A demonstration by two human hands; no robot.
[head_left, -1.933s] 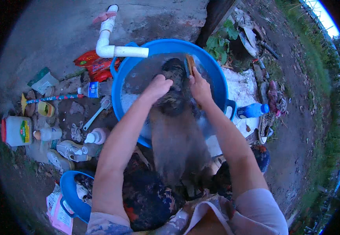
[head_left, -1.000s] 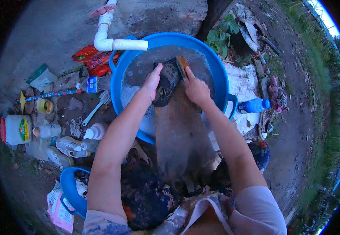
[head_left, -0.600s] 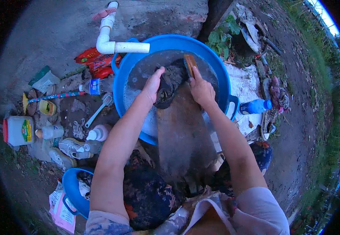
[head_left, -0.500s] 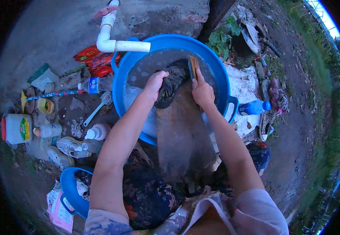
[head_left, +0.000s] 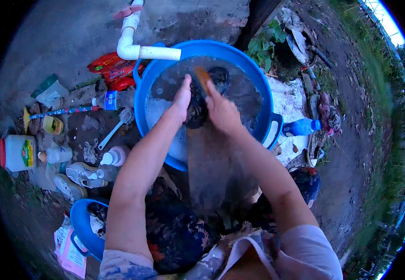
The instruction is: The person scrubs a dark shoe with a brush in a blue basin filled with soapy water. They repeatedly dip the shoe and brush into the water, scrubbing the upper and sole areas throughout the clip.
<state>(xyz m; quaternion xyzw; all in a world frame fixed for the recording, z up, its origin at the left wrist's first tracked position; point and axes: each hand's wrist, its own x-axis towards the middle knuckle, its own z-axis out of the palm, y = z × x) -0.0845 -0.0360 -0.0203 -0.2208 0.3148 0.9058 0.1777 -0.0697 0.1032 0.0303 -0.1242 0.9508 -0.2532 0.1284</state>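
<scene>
Right hand point(head_left: 222, 111) fingers grip a brush point(head_left: 202, 77); left hand point(head_left: 183, 95) fingers apparently press dark cloth point(head_left: 197, 109) inside basin rim point(head_left: 258, 74).

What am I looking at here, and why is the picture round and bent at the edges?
No machine here: a person wears a wide fisheye camera on the head, looking down at their own two bare hands. That lens bends straight edges near the rim. The forearms come in from the bottom. The left hand presses a dark piece of cloth on a wet board that leans into a big blue tub of water. The right hand has its grip shut on a brush with an orange back. A white pipe reaches over the tub's rim. On the ground to the left lie bottles, a white jug, red packets and white shoes; a blue bottle lies to the right.
</scene>
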